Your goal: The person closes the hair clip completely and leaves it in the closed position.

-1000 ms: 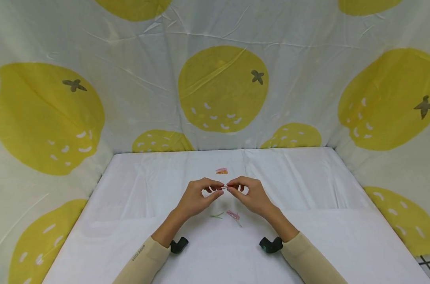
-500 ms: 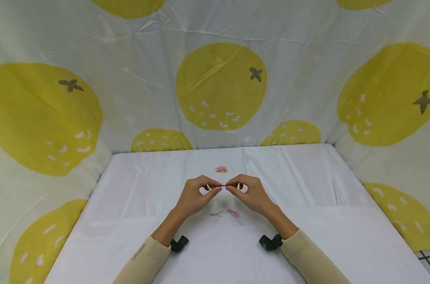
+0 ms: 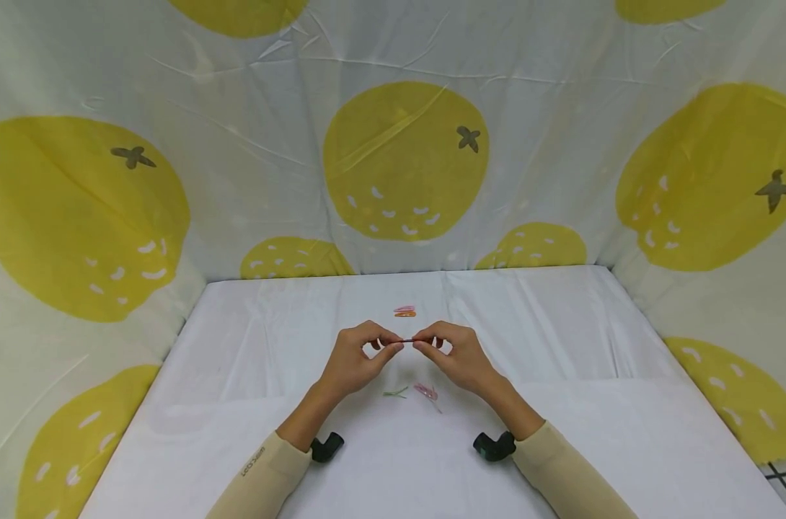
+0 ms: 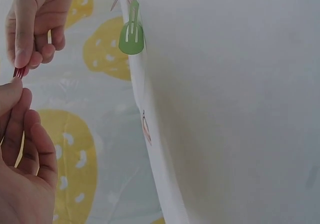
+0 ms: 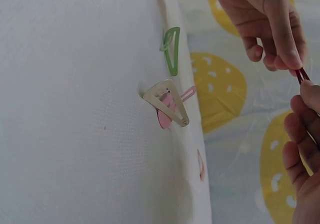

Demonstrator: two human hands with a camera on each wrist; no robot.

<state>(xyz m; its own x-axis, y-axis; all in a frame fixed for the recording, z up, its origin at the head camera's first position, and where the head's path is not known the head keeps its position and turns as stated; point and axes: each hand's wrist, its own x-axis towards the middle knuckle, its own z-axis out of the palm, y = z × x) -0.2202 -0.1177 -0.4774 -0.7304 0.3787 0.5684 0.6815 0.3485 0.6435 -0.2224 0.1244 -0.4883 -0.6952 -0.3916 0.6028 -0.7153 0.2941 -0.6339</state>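
Note:
A dark red snap hair clip [image 5: 302, 75] spans the small gap between my two hands, above the table. My left hand [image 3: 360, 357] pinches one end between thumb and index finger. The other end is pinched the same way by my right hand [image 3: 454, 353]. Fingertips cover both ends, and in the head view only a thin dark line of it shows. Below the hands lie a green snap clip [image 4: 132, 47] and, to its right, a beige snap clip [image 5: 157, 90] overlapping a pink one [image 5: 164, 120].
Farther back on the white-covered table [image 3: 289, 324], an orange clip [image 3: 405, 314] lies just in front of a pink clip [image 3: 404, 309]. A lemon-print curtain [image 3: 406, 162] encloses the back and sides. Dark wrist cameras [image 3: 328, 447] sit at both forearms.
The clip showed as separate light strands a second ago and now appears as one thin dark line. Both hands have shifted very slightly left, keeping their pinch. The clips on the table have not moved.

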